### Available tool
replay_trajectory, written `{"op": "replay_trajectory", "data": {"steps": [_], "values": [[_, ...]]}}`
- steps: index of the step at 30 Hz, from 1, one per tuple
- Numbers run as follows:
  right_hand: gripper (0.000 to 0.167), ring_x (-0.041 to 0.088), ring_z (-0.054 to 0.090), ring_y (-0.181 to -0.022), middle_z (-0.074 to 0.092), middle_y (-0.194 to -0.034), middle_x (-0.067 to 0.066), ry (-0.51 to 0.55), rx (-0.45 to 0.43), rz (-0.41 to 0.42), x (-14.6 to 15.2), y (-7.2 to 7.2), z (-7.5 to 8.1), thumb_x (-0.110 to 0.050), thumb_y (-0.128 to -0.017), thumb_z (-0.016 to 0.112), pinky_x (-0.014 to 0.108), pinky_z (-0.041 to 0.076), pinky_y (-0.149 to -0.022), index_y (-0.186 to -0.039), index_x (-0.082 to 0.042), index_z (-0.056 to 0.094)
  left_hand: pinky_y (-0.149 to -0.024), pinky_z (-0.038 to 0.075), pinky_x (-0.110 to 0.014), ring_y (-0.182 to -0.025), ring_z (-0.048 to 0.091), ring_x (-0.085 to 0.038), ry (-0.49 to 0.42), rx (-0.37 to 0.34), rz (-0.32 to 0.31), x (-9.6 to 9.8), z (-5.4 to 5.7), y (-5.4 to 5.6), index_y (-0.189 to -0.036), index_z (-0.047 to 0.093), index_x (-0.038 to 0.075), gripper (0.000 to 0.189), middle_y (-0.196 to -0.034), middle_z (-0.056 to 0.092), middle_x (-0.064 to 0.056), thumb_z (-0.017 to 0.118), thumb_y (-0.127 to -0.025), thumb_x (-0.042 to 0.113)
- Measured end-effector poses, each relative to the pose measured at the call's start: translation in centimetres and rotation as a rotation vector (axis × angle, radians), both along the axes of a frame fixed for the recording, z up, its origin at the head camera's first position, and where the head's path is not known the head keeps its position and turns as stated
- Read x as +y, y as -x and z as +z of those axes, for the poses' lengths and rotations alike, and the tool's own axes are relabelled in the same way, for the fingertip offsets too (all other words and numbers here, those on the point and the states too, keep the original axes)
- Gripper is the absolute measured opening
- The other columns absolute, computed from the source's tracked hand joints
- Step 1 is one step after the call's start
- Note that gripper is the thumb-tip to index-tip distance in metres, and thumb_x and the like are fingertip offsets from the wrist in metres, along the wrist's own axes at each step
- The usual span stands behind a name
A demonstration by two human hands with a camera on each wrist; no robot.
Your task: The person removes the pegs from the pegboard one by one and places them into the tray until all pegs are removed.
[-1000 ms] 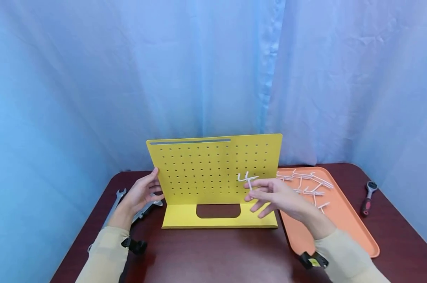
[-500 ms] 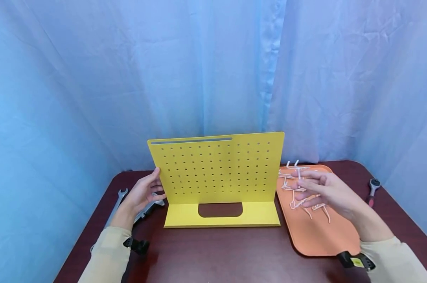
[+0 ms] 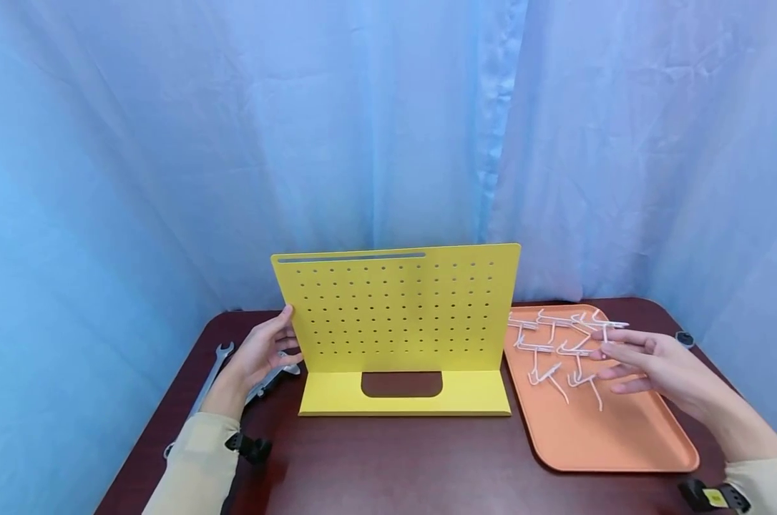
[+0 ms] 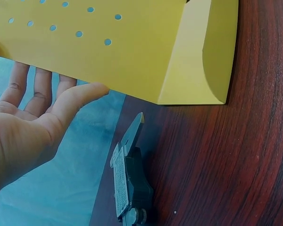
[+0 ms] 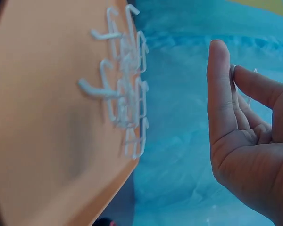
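A yellow pegboard (image 3: 398, 307) with a folded base stands upright on the table. My left hand (image 3: 262, 355) holds its left edge; in the left wrist view the thumb (image 4: 87, 93) meets the edge and other fingers reach behind the board. Over the far right of the orange tray (image 3: 610, 440), my right hand (image 3: 662, 368) pinches a white pegboard hook (image 3: 606, 326) between thumb and fingers, its prongs pointing up. In the right wrist view that hook is mostly hidden behind the fingers. Several more white hooks (image 3: 535, 348) lie in the tray's back half.
A wrench (image 3: 211, 379) and a caliper (image 4: 127, 181) lie on the dark table (image 3: 388, 465), left of the pegboard. A ratchet (image 3: 685, 338) is partly hidden behind my right hand. Blue curtains (image 3: 375, 129) hang close behind the table.
My right hand has carried the hook rightward, from in front of the pegboard to over the tray's right side. The left hand has kept its place at the board's edge.
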State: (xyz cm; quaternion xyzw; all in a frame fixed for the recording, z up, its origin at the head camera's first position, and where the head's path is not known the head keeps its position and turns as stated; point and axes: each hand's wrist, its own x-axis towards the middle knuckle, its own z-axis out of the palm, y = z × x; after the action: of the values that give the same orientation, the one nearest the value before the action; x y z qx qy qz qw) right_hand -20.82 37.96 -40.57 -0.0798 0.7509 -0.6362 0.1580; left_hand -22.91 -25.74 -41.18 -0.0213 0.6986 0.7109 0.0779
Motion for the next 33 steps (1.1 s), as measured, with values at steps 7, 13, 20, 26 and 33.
{"op": "replay_trajectory", "data": {"steps": [7,13,20,26,33], "values": [[0.024,0.027,0.073,-0.098,0.075,-0.113,0.008,0.116,-0.156,0.037,3.1,0.5,-2.4,-0.013,-0.109,0.051,0.047,0.058,-0.082,-0.116,-0.027,0.069,-0.093,0.052,-0.057,-0.107,0.064,-0.032,0.007,0.002,0.015,0.1,-0.1,-0.1,-0.135,0.058,0.007,0.062,-0.114,0.062,-0.016,0.057,-0.099,0.058],[0.025,0.024,0.074,-0.096,0.075,-0.112,0.006,0.096,-0.292,0.068,4.1,0.5,-4.2,-0.016,-0.109,0.051,0.045,0.059,-0.083,-0.112,-0.028,0.073,-0.094,0.051,-0.058,-0.107,0.064,-0.032,0.011,0.007,0.003,0.1,0.0,-0.1,-0.134,0.058,0.007,0.062,-0.113,0.062,-0.016,0.057,-0.1,0.058],[0.018,0.025,0.074,-0.094,0.076,-0.108,0.007,0.05,-0.304,0.031,4.2,0.7,-5.5,-0.016,-0.107,0.055,0.044,0.06,-0.08,-0.113,-0.022,0.071,-0.094,0.051,-0.058,-0.107,0.064,-0.033,-0.001,0.013,-0.007,0.1,0.1,-0.2,-0.133,0.059,0.007,0.059,-0.112,0.062,-0.015,0.057,-0.1,0.056],[0.016,0.024,0.074,-0.093,0.076,-0.107,0.006,0.045,-0.34,0.016,4.3,1.0,-6.1,-0.015,-0.106,0.056,0.044,0.06,-0.081,-0.113,-0.02,0.07,-0.095,0.051,-0.057,-0.108,0.063,-0.033,-0.008,0.006,-0.014,0.1,0.1,-0.2,-0.134,0.058,0.007,0.06,-0.114,0.061,-0.016,0.057,-0.1,0.056],[0.026,0.025,0.074,-0.093,0.075,-0.105,0.006,0.001,-0.361,-0.023,4.4,0.9,-6.1,-0.017,-0.105,0.059,0.046,0.059,-0.081,-0.128,-0.006,0.061,-0.095,0.051,-0.057,-0.109,0.063,-0.033,-0.004,0.0,-0.006,0.2,0.1,-0.2,-0.136,0.057,0.007,0.063,-0.116,0.061,-0.017,0.058,-0.098,0.058]]}}
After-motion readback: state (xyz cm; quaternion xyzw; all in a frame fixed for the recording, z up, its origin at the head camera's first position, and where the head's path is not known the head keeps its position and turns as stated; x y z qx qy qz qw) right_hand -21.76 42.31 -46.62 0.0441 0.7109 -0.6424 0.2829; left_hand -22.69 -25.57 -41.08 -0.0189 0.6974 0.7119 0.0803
